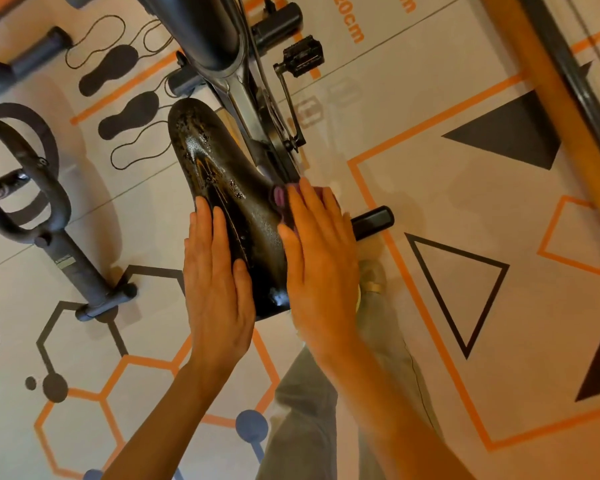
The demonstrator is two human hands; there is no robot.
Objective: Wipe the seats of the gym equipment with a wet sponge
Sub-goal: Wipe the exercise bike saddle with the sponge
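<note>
A black bicycle saddle [219, 171] of an exercise bike fills the centre, its surface glistening with wet patches. My left hand [217, 271] lies flat on the saddle's left rear side, fingers together, holding nothing. My right hand [321, 251] presses a pink sponge [279, 199] against the saddle's right side; only the sponge's edge shows past the fingers.
The bike's frame [222, 46], crank and pedal [303, 57] extend away above the saddle. Another machine's grey stand [66, 258] and curved handlebar [28, 161] are at left. A black foot bar [373, 221] sticks out right of the sponge. My trouser leg [309, 410] is below. The floor has orange and dark shapes.
</note>
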